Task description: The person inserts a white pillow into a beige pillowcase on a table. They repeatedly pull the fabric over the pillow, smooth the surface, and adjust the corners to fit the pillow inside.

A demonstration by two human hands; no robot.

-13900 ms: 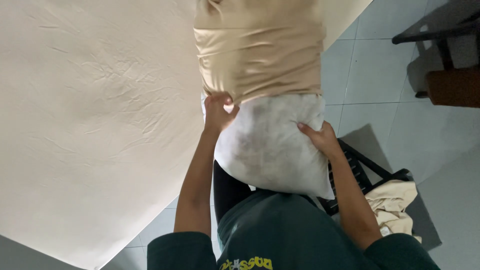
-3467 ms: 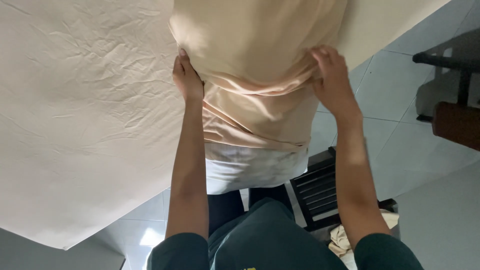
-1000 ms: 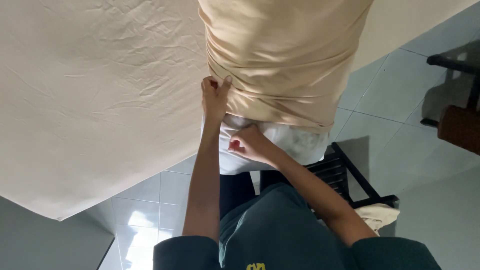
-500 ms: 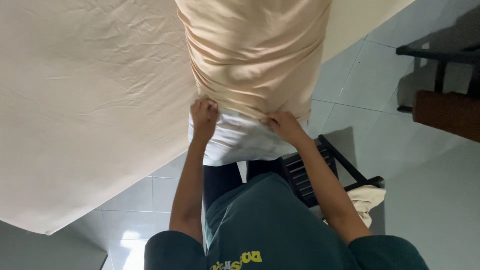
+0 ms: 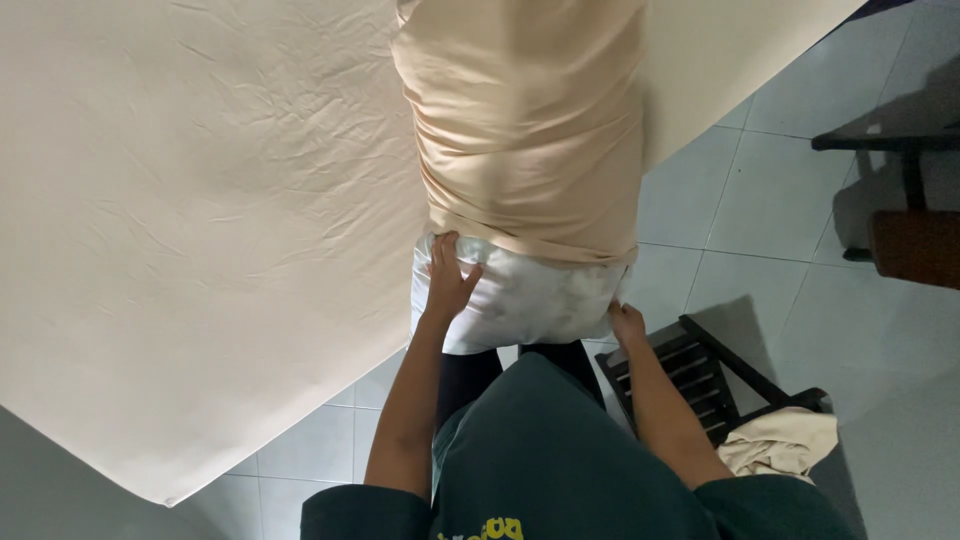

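A white pillow (image 5: 525,300) sticks out of a beige pillowcase (image 5: 525,130) that lies across the corner of a bed with a cream sheet (image 5: 190,220). My left hand (image 5: 448,280) presses flat on the pillow's exposed left end, fingers reaching up to the case's hem. My right hand (image 5: 626,320) grips the pillow's lower right corner just below the hem. Most of the pillow is hidden inside the case.
Grey tiled floor (image 5: 760,200) lies to the right. A dark slatted chair (image 5: 700,375) with a cream cloth (image 5: 780,445) on it stands at my right side. Dark wooden furniture (image 5: 905,240) sits at the far right edge.
Both hands have shifted from bunching the case's hem to the pillow's bare end; the left now lies flat on it and the right has moved out to its lower right corner.
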